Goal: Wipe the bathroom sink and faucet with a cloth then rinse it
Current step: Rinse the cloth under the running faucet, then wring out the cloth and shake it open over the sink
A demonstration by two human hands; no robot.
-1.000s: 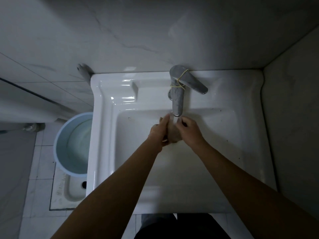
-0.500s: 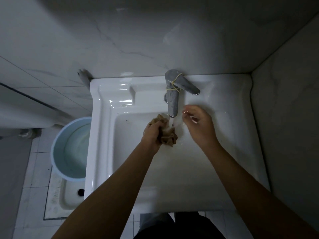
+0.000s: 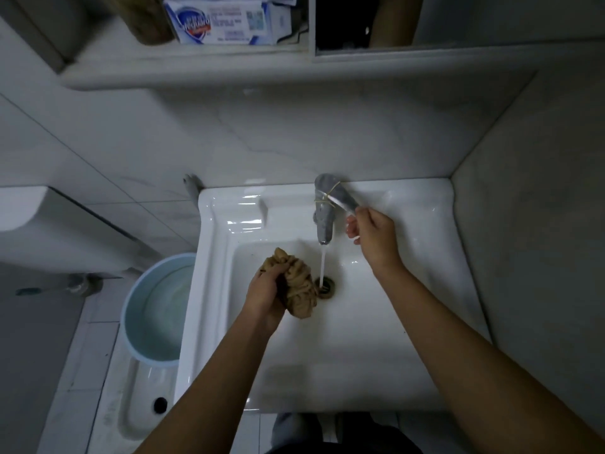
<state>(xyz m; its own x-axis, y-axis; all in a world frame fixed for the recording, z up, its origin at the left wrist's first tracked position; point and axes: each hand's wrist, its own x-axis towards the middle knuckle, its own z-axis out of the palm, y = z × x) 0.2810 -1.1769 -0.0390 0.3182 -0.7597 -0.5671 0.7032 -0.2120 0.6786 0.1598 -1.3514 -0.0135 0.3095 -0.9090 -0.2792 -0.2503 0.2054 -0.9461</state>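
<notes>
Brown cloth (image 3: 299, 283) in left fingers (image 3: 278, 273), right fingers (image 3: 360, 213) pinching faucet lever (image 3: 340, 197), water (image 3: 160, 316) in bucket (image 3: 126, 309)

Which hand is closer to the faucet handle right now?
Right. The right hand is at the tip of the faucet handle; the left hand grips the cloth down in the sink.

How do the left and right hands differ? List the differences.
The left hand grips a bunched brown cloth; the right hand holds no cloth, its fingers curled at the faucet handle tip. The left hand sits low in the sink, left of the water stream; the right hand is up at the handle. Both are bare and over the sink.
</notes>
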